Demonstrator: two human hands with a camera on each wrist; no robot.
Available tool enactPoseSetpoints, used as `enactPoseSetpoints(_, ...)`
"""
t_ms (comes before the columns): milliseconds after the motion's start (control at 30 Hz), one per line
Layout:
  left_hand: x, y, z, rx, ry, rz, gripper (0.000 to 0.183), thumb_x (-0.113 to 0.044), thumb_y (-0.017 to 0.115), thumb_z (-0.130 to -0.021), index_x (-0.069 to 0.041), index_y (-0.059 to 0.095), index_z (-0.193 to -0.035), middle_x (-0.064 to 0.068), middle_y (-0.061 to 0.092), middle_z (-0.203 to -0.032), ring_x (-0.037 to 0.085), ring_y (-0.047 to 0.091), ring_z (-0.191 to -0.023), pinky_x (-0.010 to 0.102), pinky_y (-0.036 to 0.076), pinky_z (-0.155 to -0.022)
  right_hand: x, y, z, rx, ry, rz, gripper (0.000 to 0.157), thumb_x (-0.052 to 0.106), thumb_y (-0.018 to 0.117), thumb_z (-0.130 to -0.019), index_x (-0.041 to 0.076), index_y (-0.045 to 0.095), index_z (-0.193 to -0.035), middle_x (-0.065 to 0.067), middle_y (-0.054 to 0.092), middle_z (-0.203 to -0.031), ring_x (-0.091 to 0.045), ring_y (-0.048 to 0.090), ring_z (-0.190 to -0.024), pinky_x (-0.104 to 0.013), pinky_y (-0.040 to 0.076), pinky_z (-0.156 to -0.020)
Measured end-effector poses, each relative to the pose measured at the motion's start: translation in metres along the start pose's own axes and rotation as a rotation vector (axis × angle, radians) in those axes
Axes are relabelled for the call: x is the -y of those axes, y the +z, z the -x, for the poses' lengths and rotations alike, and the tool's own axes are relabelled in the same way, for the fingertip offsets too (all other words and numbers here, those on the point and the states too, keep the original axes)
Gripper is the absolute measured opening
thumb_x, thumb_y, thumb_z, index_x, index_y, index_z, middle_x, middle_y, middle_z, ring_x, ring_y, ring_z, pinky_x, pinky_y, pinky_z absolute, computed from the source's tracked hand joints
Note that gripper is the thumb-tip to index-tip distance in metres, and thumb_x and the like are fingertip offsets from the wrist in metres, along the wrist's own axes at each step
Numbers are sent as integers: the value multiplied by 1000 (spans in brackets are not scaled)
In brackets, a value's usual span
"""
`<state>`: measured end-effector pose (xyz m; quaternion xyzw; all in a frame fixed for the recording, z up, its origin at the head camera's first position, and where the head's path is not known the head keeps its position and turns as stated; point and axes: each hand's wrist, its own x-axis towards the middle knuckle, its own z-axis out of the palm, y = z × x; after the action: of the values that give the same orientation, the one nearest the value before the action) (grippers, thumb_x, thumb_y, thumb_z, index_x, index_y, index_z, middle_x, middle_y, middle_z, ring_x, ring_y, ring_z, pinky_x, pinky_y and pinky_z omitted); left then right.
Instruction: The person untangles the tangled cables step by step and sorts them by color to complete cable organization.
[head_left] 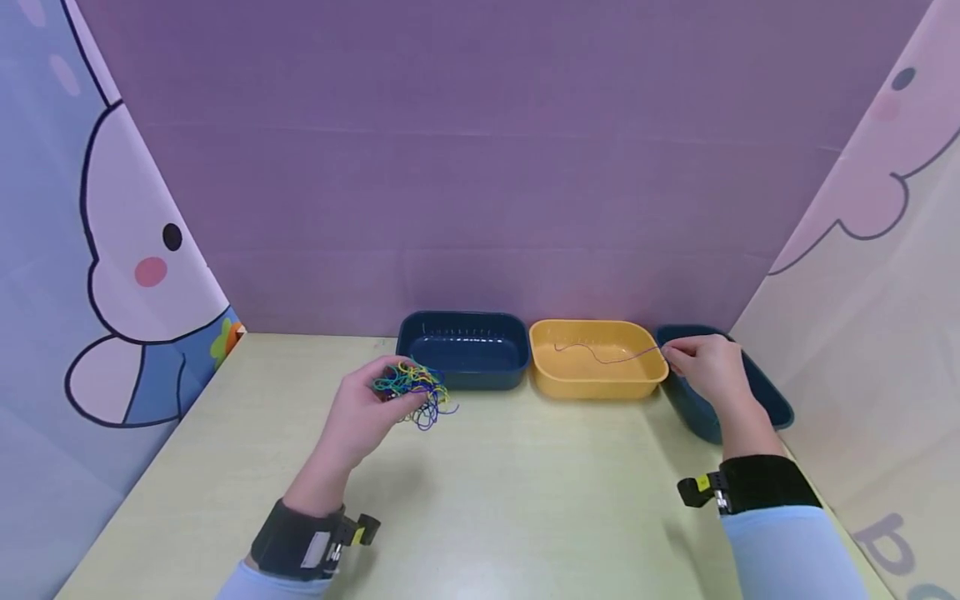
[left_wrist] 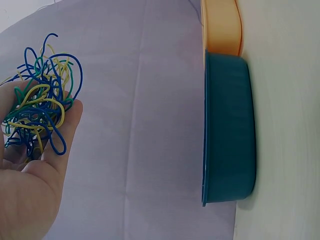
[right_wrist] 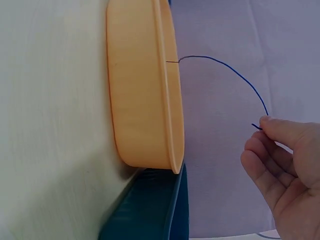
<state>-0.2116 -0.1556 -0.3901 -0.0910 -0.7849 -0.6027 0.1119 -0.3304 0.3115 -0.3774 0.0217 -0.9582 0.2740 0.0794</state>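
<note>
My left hand [head_left: 358, 419] holds a loose tangle of thin wires [head_left: 420, 390] in blue, yellow and green between thumb and fingers, just in front of the left dark blue basin [head_left: 463, 380]. In the left wrist view, loops of the tangle [left_wrist: 47, 100] stick out past the fingertips. Over at the right, my right hand [head_left: 708, 371] pinches one end of a single blue wire [right_wrist: 235, 72] between thumb and forefinger. That wire curves leftward over the yellow basin [head_left: 596, 389]; whether its far part touches the basin, I cannot tell.
Another dark blue basin [head_left: 772, 400] stands angled at the right end of the row, partly behind my right hand. The basins stand on a pale table [head_left: 525, 500], near a purple cloth backdrop [head_left: 480, 167]. Printed cloth panels [head_left: 150, 208] flank both sides.
</note>
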Motion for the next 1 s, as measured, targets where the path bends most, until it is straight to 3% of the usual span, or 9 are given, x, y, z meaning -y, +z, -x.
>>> enactPoseSetpoints(133,0,2,0,8,1,0,37,-28,76,-75,-23,59,-108,10,60,-103,24,61,-82,35,56,-63,2,8,-12,10,-5,40,23,30,58,-90,12,68,-101,-13,66,-94,-24,54,-76,-33,54,-63)
enactPoseSetpoints(333,2,4,1,17,-10,1,38,-30,76,-74,-24,59,-107,9,60,-102,25,60,-82,35,56,-63,12,28,-29,-8,7,56,19,21,60,-88,8,67,-101,-15,64,-98,-27,53,-80,-37,54,-67)
enactPoseSetpoints(600,6,7,7,23,-17,5,37,-30,75,-75,-26,59,-107,8,60,-101,25,60,-81,36,56,-62,9,57,-36,56,112,22,13,19,60,-88,9,62,-97,-15,58,-91,-28,52,-74,-30,51,-59)
enactPoseSetpoints(767,7,8,9,22,-19,18,37,-28,76,-74,-25,59,-107,9,61,-100,25,60,-81,36,56,-61,9,68,-36,103,120,80,14,17,59,-89,8,62,-100,-15,56,-96,-31,49,-79,-34,48,-64)
enactPoseSetpoints(1000,4,10,11,33,-38,17,37,-25,75,-75,-26,59,-107,9,61,-101,25,61,-83,36,56,-63,7,71,-32,138,162,257,16,18,62,-86,11,63,-101,-13,59,-93,-32,46,-80,-42,40,-66)
